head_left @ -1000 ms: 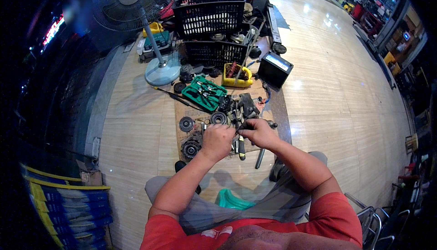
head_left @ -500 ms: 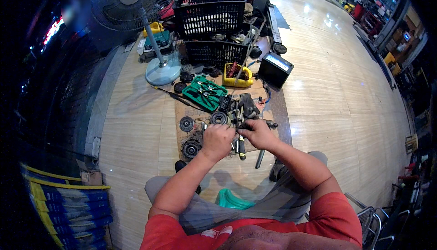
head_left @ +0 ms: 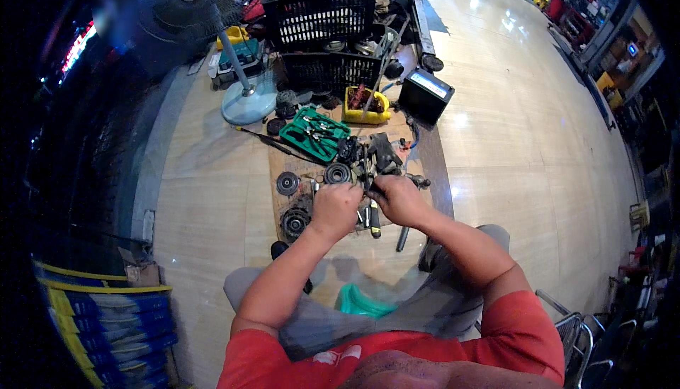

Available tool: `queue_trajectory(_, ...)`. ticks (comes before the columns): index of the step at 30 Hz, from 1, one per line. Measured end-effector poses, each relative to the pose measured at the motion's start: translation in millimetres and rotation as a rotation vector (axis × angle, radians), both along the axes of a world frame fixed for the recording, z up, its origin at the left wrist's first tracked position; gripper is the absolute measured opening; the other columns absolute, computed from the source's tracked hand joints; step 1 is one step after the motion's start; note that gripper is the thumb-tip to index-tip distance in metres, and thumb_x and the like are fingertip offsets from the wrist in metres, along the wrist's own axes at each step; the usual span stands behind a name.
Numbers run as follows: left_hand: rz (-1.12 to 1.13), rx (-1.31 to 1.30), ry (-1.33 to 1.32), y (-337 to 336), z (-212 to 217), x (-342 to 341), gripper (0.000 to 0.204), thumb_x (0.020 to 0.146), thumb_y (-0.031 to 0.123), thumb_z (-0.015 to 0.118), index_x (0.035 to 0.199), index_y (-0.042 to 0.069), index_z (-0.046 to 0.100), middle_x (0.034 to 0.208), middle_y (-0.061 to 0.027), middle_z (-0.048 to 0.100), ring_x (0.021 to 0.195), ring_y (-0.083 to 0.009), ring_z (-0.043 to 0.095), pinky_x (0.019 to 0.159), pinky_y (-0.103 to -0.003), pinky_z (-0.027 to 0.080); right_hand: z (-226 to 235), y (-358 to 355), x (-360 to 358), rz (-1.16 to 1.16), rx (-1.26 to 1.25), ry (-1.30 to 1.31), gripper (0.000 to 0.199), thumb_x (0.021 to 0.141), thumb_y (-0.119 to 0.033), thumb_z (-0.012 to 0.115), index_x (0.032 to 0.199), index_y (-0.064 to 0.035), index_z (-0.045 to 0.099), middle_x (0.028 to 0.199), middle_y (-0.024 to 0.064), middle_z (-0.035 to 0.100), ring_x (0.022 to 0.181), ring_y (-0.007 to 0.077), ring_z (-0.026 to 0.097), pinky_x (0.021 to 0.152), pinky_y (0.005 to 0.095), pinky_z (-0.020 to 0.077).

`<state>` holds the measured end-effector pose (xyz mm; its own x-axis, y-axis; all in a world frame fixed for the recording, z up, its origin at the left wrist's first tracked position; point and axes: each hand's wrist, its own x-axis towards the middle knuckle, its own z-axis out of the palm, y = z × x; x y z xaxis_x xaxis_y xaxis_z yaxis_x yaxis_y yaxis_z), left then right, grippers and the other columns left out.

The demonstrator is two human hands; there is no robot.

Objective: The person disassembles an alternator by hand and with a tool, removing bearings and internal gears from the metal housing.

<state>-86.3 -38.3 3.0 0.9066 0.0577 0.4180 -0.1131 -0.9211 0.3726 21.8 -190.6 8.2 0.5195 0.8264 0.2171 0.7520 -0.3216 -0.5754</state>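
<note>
My left hand (head_left: 337, 208) and my right hand (head_left: 399, 200) are close together above a cardboard sheet (head_left: 279, 164). Both have their fingers bent and closed around something small and dark between them, mostly hidden by the fingers. Just beyond the left hand lies a round bearing-like part (head_left: 338, 173). To its left are a dark pulley-like disc (head_left: 287, 183) and a larger greasy round part (head_left: 295, 223). A tool with a black and yellow handle (head_left: 375, 222) lies below the hands, and a grey metal tube (head_left: 402, 239) is beside it. Dark greasy metal parts (head_left: 383, 151) sit beyond the right hand.
Farther off are a green tray of pliers (head_left: 315, 135), a cut yellow container (head_left: 366, 114) with reddish contents, and a black battery (head_left: 426, 96). Black crates (head_left: 322, 17) are stacked behind. A standing fan (head_left: 242, 81) is at the far left; a green stool (head_left: 361, 302) lies under me.
The whole view has shifted slightly, with the floor things appearing a little higher and farther left. My hands stay together at the same spot with their fingers still closed.
</note>
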Motion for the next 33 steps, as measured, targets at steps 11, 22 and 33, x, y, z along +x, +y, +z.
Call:
queue_trajectory(11, 0.081, -0.115, 0.145, 25, 10, -2, 0.01, 0.079, 0.011, 0.067, 0.081, 0.002, 0.062, 0.079, -0.0174, 0.063, 0.077, -0.0373, 0.061, 0.068, -0.045, 0.048, 16, -3, 14, -0.043, 0.065, 0.015, 0.017, 0.082, -0.018, 0.066, 0.084, -0.0023, 0.061, 0.079, 0.0211, 0.061, 0.076, 0.043, 0.059, 0.066, 0.0498, 0.0463)
queue_trajectory(22, 0.08, -0.127, 0.084, 21, 14, -2, 0.012, 0.081, 0.013, 0.064, 0.076, 0.004, 0.059, 0.077, -0.015, 0.062, 0.076, -0.0357, 0.062, 0.066, -0.045, 0.048, 13, -8, 27, 0.024, 0.085, -0.005, 0.019, 0.08, -0.017, 0.071, 0.084, -0.0016, 0.06, 0.076, 0.0191, 0.06, 0.075, 0.0403, 0.059, 0.063, 0.0444, 0.0463)
queue_trajectory(33, 0.129, -0.126, 0.174, 24, 7, 0, 0.013, 0.083, 0.016, 0.064, 0.079, 0.004, 0.061, 0.08, -0.0165, 0.064, 0.077, -0.0366, 0.062, 0.068, -0.046, 0.049, 10, -11, 27, 0.079, 0.027, -0.111, 0.028, 0.078, -0.017, 0.07, 0.1, -0.0043, 0.06, 0.088, 0.017, 0.061, 0.084, 0.0384, 0.06, 0.07, 0.0465, 0.0482)
